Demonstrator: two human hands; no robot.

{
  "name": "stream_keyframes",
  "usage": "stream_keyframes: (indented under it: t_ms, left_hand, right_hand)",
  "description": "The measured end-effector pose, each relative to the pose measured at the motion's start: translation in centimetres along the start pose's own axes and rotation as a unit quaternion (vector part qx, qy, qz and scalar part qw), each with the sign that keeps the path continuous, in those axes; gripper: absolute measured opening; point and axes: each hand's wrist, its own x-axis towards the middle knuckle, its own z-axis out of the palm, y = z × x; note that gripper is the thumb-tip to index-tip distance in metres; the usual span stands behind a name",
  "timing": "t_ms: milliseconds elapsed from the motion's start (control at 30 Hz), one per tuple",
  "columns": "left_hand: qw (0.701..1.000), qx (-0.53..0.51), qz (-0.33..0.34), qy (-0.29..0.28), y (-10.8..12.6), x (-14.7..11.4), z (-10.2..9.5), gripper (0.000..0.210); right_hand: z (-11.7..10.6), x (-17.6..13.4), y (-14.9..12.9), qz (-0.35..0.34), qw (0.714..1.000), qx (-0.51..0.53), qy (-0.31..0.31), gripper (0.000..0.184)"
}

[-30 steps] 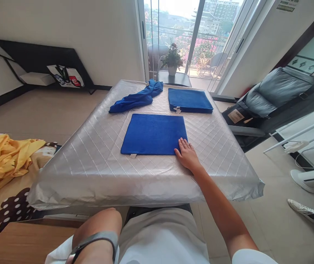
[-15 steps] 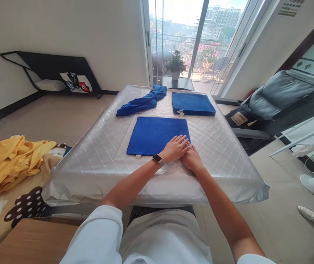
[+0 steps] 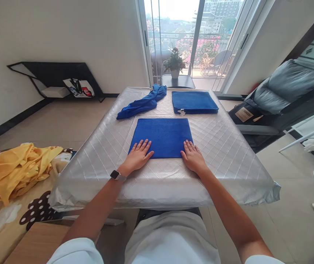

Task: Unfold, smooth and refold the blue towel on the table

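Note:
A blue cloth (image 3: 162,135) lies flat, in a rectangle, on the silver quilted table cover (image 3: 223,157). My left hand (image 3: 137,156) rests open on its near left corner, fingers spread, a watch on the wrist. My right hand (image 3: 192,156) lies open over its near right corner, fingers stretched forward. Behind it on the right sits a neat stack of blue cloths (image 3: 194,101) with a white tag at the front. Toward the back left, a crumpled blue cloth (image 3: 143,102) stretches diagonally.
Yellow fabric (image 3: 22,165) is heaped on a patterned surface at the left. A wooden box (image 3: 36,242) stands near my left arm. On the right is a grey padded chair (image 3: 278,95). A potted plant (image 3: 175,64) stands on a chair beyond the table.
My left hand has moved from beside my right hand to the cloth's near left corner. My right hand stays near the right corner. The cloth's tag at the near edge no longer shows.

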Motion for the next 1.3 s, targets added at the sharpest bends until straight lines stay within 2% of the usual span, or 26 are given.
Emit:
stream_keyframes:
  t_ms: [67,200,600,867,1000,1100,1167,1300]
  left_hand:
    - [1.000,0.006,-0.016,-0.002,-0.7,-0.8,-0.1,0.074]
    - [0.999,0.012,-0.029,0.014,-0.2,-1.2,-0.2,0.074]
    - [1.000,-0.012,-0.025,0.012,0.1,-1.4,-0.4,0.075]
    - [0.996,-0.039,-0.074,0.027,-1.5,-1.1,0.1,0.077]
    - [0.997,-0.043,-0.064,0.033,-2.1,-1.1,0.3,0.077]
    - [0.997,-0.037,-0.063,0.031,-2.0,-1.1,0.2,0.078]
    - [0.997,-0.034,-0.065,0.026,-1.7,-1.2,0.1,0.079]
    - [0.997,-0.028,-0.070,0.017,-1.7,-1.2,-0.1,0.079]
  right_hand:
    - [-0.1,-0.1,-0.1,0.001,1.000,-0.003,0.000,0.067]
    - [-0.5,-0.3,-0.2,0.003,1.000,-0.010,-0.006,0.067]
    - [-0.6,-0.4,0.3,0.007,0.999,-0.026,-0.021,0.067]
    - [-1.4,-0.6,1.1,0.001,0.997,-0.036,-0.062,0.067]
    - [-3.4,1.2,1.4,0.004,0.996,-0.042,-0.080,0.069]
    - [-4.6,4.0,0.9,-0.002,0.998,-0.035,-0.050,0.072]
    - [-4.5,5.7,0.4,0.004,0.999,-0.025,-0.022,0.072]
    - [-2.5,7.5,0.0,0.038,0.999,-0.003,0.000,0.072]
